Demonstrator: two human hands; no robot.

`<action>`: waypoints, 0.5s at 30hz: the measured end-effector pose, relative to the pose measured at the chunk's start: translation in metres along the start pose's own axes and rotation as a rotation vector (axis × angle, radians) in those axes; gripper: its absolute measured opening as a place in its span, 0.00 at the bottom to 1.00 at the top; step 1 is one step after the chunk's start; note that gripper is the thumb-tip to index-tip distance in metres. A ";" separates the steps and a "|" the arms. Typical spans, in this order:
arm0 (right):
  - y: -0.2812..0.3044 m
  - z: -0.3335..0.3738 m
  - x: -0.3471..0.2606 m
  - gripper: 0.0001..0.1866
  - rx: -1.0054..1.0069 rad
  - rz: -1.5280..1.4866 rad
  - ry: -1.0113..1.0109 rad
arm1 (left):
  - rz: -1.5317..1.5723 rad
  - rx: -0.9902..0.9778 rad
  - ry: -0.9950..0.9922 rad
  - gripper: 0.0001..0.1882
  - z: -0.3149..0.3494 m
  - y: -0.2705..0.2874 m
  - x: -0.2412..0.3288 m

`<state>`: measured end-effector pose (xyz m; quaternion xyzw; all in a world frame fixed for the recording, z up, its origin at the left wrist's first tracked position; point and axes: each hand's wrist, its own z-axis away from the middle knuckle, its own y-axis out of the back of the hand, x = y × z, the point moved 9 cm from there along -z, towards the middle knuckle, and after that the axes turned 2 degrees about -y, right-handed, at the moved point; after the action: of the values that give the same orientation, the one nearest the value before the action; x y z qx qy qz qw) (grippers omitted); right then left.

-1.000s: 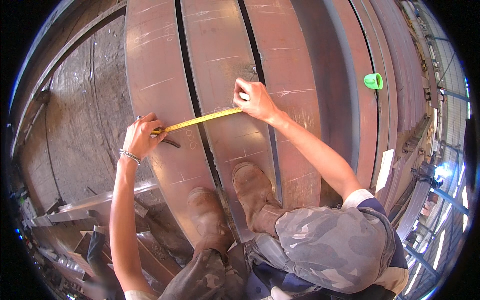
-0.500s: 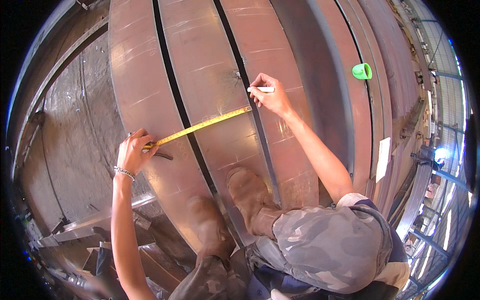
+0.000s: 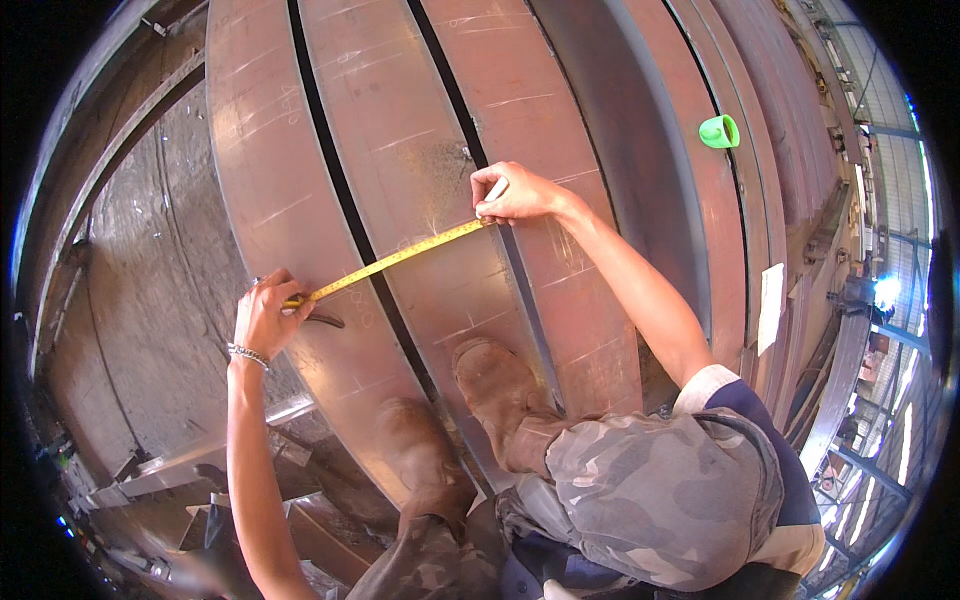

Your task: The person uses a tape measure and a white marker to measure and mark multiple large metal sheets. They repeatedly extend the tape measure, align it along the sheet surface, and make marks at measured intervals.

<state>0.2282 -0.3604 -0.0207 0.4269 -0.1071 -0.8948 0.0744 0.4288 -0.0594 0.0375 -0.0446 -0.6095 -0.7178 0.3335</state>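
A yellow tape measure (image 3: pixel 405 254) is stretched across two long reddish-brown steel beams, over the dark gap between them. My left hand (image 3: pixel 270 312) is closed on the case end of the tape above the leftmost beam (image 3: pixel 268 180); the case is mostly hidden by my fingers, and a dark strap hangs from it. My right hand (image 3: pixel 515 194) pinches a short white marking stick (image 3: pixel 494 190), chalk or a marker. Its lower end meets the right edge of the middle beam (image 3: pixel 385 130), right at the far end of the tape.
My boots (image 3: pixel 492 385) stand on the beams. A bright green cup-like object (image 3: pixel 717 131) rests on a beam to the right, and a white paper strip (image 3: pixel 770 308) lies nearby. Dark gaps run between the beams. At far right a bright light (image 3: pixel 886 292) glares.
My right hand has moved slightly left and down to the tape's end, tilting the white stick from level to steep. My left hand stays nearly still on the tape.
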 end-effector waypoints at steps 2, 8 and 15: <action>0.001 -0.003 -0.003 0.06 -0.008 -0.033 0.024 | 0.006 -0.009 0.008 0.09 0.000 0.000 0.000; 0.005 -0.002 -0.002 0.06 0.002 -0.110 0.067 | -0.057 -0.018 0.012 0.09 -0.002 0.000 0.001; 0.008 0.001 -0.002 0.07 0.029 -0.121 0.070 | -0.050 -0.015 0.003 0.09 -0.003 0.001 0.001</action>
<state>0.2296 -0.3680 -0.0165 0.4648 -0.0915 -0.8805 0.0178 0.4297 -0.0627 0.0374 -0.0310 -0.6044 -0.7306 0.3160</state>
